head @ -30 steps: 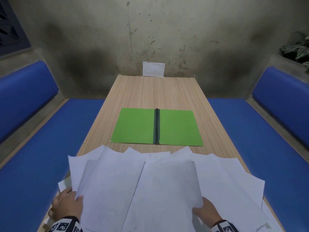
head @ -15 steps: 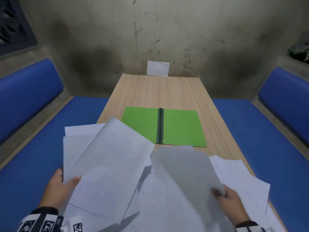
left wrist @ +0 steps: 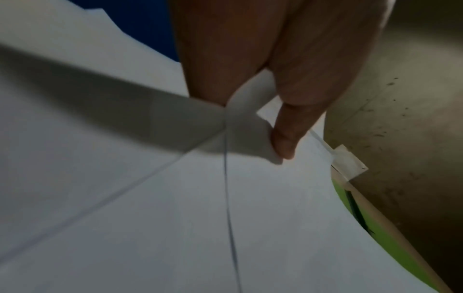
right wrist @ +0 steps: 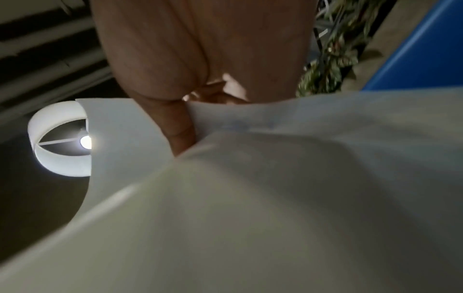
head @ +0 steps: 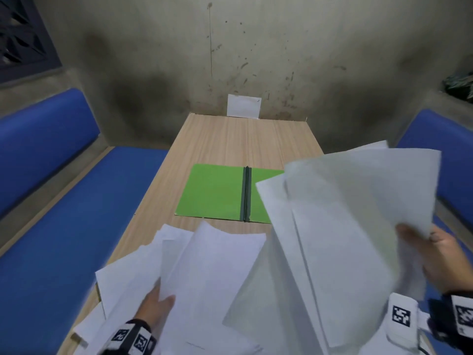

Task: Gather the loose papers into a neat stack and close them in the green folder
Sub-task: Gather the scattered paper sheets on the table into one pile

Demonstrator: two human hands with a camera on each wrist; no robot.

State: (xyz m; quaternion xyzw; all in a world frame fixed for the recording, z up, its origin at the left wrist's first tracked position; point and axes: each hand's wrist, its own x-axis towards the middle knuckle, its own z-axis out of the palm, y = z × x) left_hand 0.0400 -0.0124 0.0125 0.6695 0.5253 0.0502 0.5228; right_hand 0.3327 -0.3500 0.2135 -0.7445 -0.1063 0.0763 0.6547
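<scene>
The green folder (head: 217,193) lies open and flat in the middle of the wooden table (head: 245,139), its dark spine upright in the view. My right hand (head: 432,254) grips a bunch of white sheets (head: 345,226) lifted off the table at the right, thumb on top, and they cover the folder's right half. My left hand (head: 156,303) pinches the edge of the loose papers (head: 204,272) lying fanned at the near left. In the left wrist view the thumb (left wrist: 283,138) presses on a sheet (left wrist: 175,218). The right wrist view shows my fingers (right wrist: 180,130) curled round bent paper (right wrist: 275,198).
Blue padded benches (head: 64,226) run along both sides of the table. A small white card (head: 244,106) leans on the stained wall at the table's far end. A lit ceiling lamp (right wrist: 60,138) shows in the right wrist view. A plant (head: 460,85) sits far right.
My right hand has raised its bunch of sheets up and to the right, over the folder's right half. My left hand has dropped with its sheets back toward the near left of the table.
</scene>
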